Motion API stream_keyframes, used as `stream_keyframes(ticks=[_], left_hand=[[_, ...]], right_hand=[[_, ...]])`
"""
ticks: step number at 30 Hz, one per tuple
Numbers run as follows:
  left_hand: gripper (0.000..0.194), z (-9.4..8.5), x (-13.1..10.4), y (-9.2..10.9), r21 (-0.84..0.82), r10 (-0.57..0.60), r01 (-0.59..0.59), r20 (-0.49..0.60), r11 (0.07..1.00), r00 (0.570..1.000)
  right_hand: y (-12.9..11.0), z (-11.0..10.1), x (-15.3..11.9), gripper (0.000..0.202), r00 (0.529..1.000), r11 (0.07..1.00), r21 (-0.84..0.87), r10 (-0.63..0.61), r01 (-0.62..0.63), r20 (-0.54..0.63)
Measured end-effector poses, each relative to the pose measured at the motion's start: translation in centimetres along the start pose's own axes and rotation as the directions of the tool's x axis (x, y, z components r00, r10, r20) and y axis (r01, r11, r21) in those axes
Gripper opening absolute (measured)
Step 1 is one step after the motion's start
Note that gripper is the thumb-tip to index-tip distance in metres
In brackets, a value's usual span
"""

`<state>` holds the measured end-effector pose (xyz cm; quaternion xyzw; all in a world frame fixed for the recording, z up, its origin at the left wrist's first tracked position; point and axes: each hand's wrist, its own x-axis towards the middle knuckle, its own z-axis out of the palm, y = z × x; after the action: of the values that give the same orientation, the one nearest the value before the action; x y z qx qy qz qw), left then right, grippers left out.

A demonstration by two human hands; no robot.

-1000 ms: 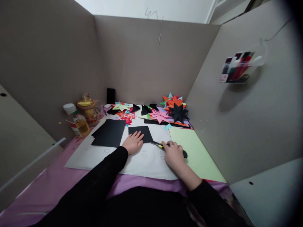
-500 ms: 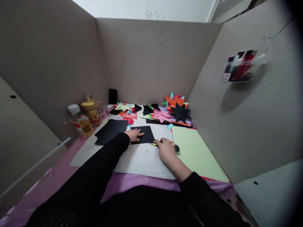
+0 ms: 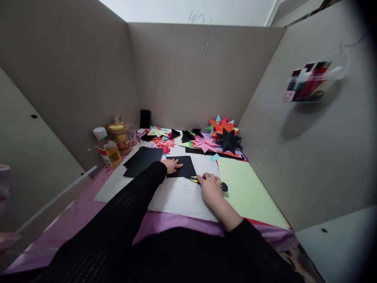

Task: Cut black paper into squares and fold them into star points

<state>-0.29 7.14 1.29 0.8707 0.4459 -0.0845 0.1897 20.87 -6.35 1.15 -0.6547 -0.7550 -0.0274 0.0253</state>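
My left hand (image 3: 173, 165) lies with its fingers spread on a black paper piece (image 3: 187, 166), holding nothing. Wrapped round a black and yellow utility knife (image 3: 224, 186), my right hand (image 3: 210, 188) rests on the white sheet (image 3: 176, 198). The knife's tip points left, just below the black piece's lower edge. Left of my left hand, larger black sheets (image 3: 141, 160) lie stacked, partly under my sleeve.
Folded paper stars, one black (image 3: 229, 140) and one pink (image 3: 204, 144), stand at the back. A light green sheet (image 3: 250, 188) lies right. A bottle (image 3: 112, 154) and a brown tub (image 3: 120, 137) stand left. A plastic pouch (image 3: 309, 84) hangs right.
The whole view has shifted slightly, so things appear farther right. My left hand's fingers sit a little closer together on the black piece. The knife stays in my right hand.
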Motion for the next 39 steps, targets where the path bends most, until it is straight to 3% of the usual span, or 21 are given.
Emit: stream_keyframes(ticks=[10, 17, 21, 23, 26, 28, 31, 35, 39], left_hand=[[0.043, -0.2, -0.1, 0.1, -0.006, 0.006, -0.007, -0.004, 1.000, 1.000], [0.048, -0.2, 0.1, -0.1, 0.011, -0.006, 0.006, 0.011, 1.000, 1.000], [0.054, -0.1, -0.1, -0.2, 0.041, -0.016, 0.016, 0.004, 0.999, 1.000], [0.056, 0.0, -0.4, -0.3, 0.053, -0.010, 0.011, -0.008, 0.999, 1.000], [0.057, 0.1, -0.9, -0.4, 0.055, 0.000, 0.002, -0.034, 0.998, 0.999], [0.056, 0.2, -1.0, -0.4, 0.044, 0.001, 0.002, -0.059, 0.999, 0.998], [0.054, 0.7, -1.2, -0.2, 0.008, -0.012, 0.013, -0.119, 1.000, 0.993], [0.050, 2.2, -2.1, 0.9, -0.099, -0.077, 0.052, -0.263, 0.994, 0.962], [0.040, 3.9, -3.9, 2.4, -0.307, -0.259, 0.117, -0.478, 0.945, 0.839]], right_hand=[[-1.3, -0.2, -0.4, 0.043, 1.000, 1.000, 0.019, -0.018, 0.018, 0.007], [-5.9, -0.6, 0.2, 0.038, 0.992, 0.989, 0.082, -0.128, 0.127, 0.007], [-7.1, -1.1, -1.3, 0.037, 0.977, 0.970, 0.121, -0.214, 0.210, 0.014], [-5.9, -1.8, -2.5, 0.039, 0.971, 0.963, 0.136, -0.240, 0.235, 0.021], [-1.7, -3.7, -3.6, 0.048, 0.975, 0.962, 0.168, -0.222, 0.216, 0.013], [1.8, -5.2, -2.9, 0.047, 0.995, 0.983, 0.151, -0.098, 0.101, -0.025], [6.1, -6.3, 0.5, 0.044, 0.991, 0.982, 0.167, 0.106, -0.091, -0.084], [8.1, -4.3, 5.7, 0.040, 0.988, 0.956, 0.250, 0.155, -0.152, 0.008], [7.5, -1.6, 8.0, 0.041, 0.981, 0.907, 0.378, 0.188, -0.188, 0.036]])
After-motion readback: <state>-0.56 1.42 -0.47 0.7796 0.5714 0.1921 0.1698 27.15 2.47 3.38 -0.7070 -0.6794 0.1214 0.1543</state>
